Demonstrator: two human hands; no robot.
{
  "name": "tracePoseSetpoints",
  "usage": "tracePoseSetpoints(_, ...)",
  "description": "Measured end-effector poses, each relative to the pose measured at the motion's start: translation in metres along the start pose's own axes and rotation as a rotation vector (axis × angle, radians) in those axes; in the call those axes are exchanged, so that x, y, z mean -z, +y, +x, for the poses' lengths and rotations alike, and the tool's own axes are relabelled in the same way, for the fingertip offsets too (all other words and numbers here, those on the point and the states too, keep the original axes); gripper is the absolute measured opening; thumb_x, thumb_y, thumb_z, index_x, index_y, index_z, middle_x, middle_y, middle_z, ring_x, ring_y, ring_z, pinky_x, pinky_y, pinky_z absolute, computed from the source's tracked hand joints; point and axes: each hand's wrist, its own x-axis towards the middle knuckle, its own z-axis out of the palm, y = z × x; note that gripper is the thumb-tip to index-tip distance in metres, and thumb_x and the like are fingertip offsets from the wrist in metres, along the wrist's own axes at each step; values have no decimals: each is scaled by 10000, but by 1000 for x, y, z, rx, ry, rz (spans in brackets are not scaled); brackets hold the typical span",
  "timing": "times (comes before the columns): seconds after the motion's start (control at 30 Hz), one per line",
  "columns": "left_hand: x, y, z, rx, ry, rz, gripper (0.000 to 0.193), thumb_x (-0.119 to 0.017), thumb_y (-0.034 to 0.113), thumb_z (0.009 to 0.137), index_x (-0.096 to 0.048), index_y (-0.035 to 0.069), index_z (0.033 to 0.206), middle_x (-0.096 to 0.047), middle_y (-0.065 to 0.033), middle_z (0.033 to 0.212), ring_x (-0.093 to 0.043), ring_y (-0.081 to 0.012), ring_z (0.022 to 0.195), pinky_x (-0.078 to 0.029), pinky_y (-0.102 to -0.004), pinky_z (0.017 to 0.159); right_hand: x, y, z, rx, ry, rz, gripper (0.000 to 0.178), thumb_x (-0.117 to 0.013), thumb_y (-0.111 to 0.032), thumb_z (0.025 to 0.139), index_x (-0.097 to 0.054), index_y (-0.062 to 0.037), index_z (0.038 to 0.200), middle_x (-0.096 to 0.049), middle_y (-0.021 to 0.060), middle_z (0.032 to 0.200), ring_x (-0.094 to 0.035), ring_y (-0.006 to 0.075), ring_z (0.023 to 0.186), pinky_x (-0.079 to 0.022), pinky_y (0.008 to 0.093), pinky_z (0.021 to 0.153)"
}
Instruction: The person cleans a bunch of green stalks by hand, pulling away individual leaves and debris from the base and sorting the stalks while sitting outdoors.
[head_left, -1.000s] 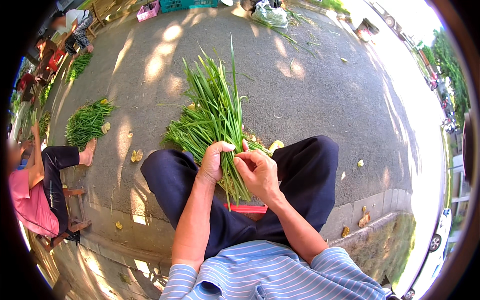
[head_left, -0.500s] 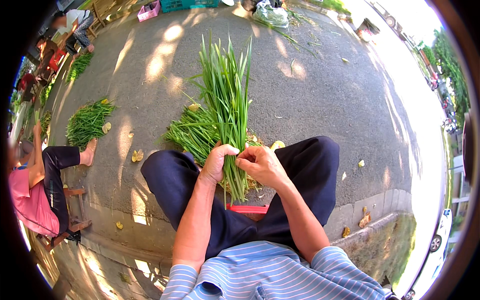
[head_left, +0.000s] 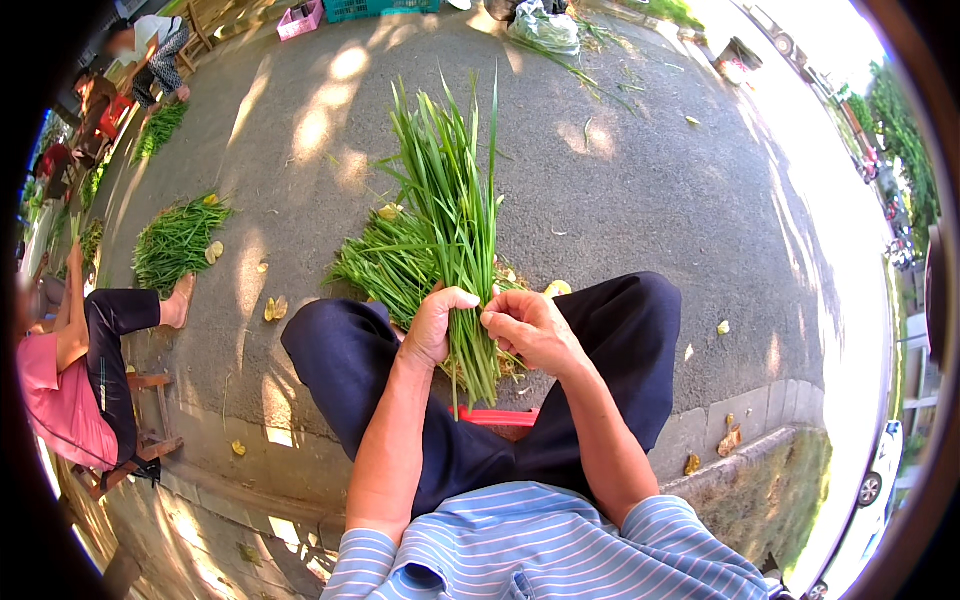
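Note:
A thick bundle of long green chives (head_left: 452,200) stands up between my knees, leaf tips pointing away from me. My left hand (head_left: 432,328) is closed around its lower part, thumb across the front, with the pale stem ends hanging below. At the bundle's right edge my right hand (head_left: 538,332) is in a pinch, thumb against forefinger; whatever lies between the fingertips is too small to make out. Behind the bundle, a loose pile of chives (head_left: 385,262) lies on the ground, partly hidden by the bundle and my left knee.
A red edge (head_left: 500,417) shows between my thighs. Left of me, a seated person in a pink shirt (head_left: 65,385) is near another chive pile (head_left: 178,240). Far off stand a pink crate (head_left: 300,20), a teal crate (head_left: 380,8) and a plastic bag (head_left: 545,30). Yellow leaves dot the pavement.
My right hand has shifted slightly right along the bundle's edge, its fingers curling more. The bundle's leaf tips have swayed and lowered a little; my left hand keeps its grip.

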Motion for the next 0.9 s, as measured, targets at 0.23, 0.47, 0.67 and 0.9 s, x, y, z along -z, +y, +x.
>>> tracePoseSetpoints(0.23, -2, 5, -1, 23, -100, -49, 595, -495, 122, 717, -451, -7, 1296, -627, -125, 944, -618, -218, 854, -510, -332, 825, 10, 9, -2, -2, -51, 312, 115, -609, -180, 883, -567, -82, 839, -589, -27, 697, -525, 32, 553, -356, 183, 402)
tracePoseSetpoints(0.47, -2, 15, -3, -43, -132, -87, 691, -513, 156, 669, -399, -15, 1329, -603, -165, 894, -627, -276, 754, -554, -449, 760, 38, 24, 5, 122, 87, 607, 76, -563, -89, 876, -574, -31, 829, -597, 35, 706, -554, 85, 548, -477, 219, 509)
tracePoseSetpoints(0.67, 3, 19, 0, -75, -203, -140, 700, -553, 203, 656, -404, 7, 1311, -573, -190, 873, -607, -320, 776, -543, -501, 752, 36, 62, 36, -26, 410, -270, 220, -588, -173, 781, -657, 20, 858, -662, 114, 703, -636, 171, 618, -518, 315, 592)
tracePoseSetpoints(0.9, 2, 22, -5, -64, -192, -192, 717, -531, 188, 637, -406, -23, 1310, -597, -191, 867, -623, -308, 730, -558, -458, 725, 7, 72, 39, 119, 287, -665, 185, -661, -136, 745, -674, -43, 903, -662, 113, 711, -659, 220, 660, -511, 348, 622)
